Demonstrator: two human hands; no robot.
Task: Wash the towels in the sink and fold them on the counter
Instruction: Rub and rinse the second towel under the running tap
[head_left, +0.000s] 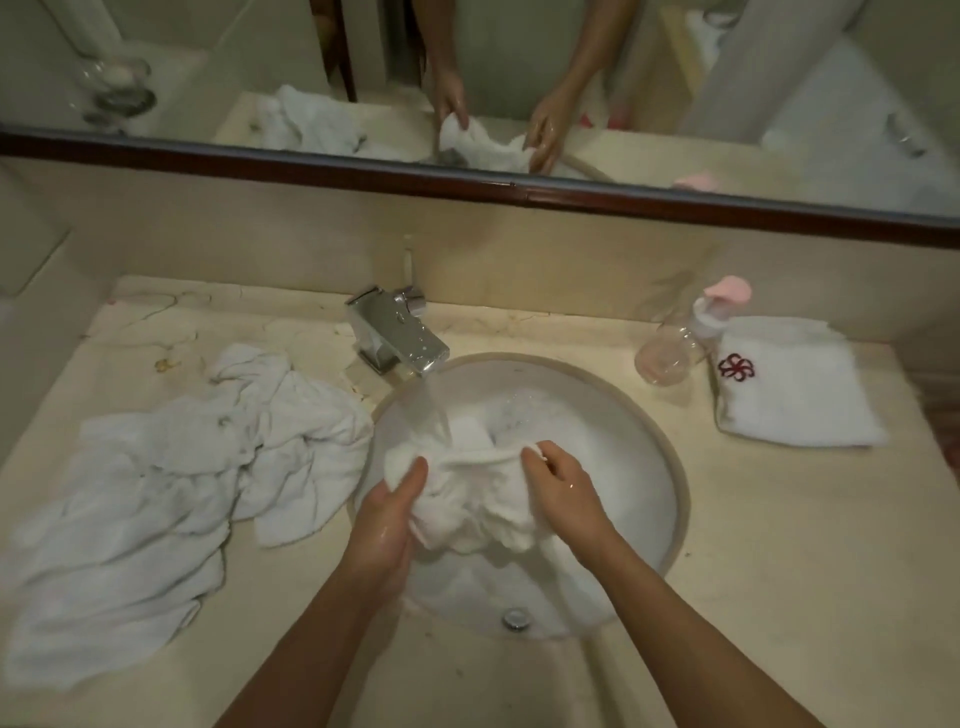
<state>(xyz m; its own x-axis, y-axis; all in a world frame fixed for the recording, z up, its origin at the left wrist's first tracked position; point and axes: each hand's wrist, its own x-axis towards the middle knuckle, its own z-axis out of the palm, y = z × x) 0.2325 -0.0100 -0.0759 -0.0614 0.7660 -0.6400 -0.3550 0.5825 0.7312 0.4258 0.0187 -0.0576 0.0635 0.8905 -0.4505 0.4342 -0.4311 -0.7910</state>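
Both hands, left (387, 519) and right (563, 491), grip a wet towel (467, 499) over the sink (670, 467), fingers curled into it under the running tap (400, 332). Crumpled towels (171, 467) crowd the table (779, 545) left; a folded towel (795, 395) and what looks like a soap bottle (675, 348) sit right.

Two bare forearms reach in from the bottom edge, with no sleeves in sight. The left hand (387, 525) glistens with wet patches across its back. The right hand (563, 493) shows one small bright glint on a finger, possibly a ring, though it may be only water.
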